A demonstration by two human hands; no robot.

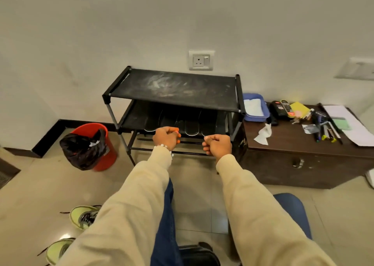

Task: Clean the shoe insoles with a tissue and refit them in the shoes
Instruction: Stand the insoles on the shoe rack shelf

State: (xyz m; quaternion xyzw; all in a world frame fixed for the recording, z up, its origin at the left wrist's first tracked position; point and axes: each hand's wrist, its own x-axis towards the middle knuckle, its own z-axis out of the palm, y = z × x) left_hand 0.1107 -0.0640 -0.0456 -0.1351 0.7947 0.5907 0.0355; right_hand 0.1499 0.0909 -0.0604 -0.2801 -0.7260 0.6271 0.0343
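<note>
Dusty fabric rack (174, 87) holds perhaps 4 flat insoles (190, 127).

insoles (190, 124) half hidden under shelf, lower shoe (57, 249) cut by sleeve

No text, brand or number reads clearly anywhere in view. The dark rectangular packets (281, 109) on the brown wooden chest (303, 150) carry small red and white label patches, too small and blurred to make out. The white paper sheets (348, 122) at the chest's right end show no legible print.
</note>
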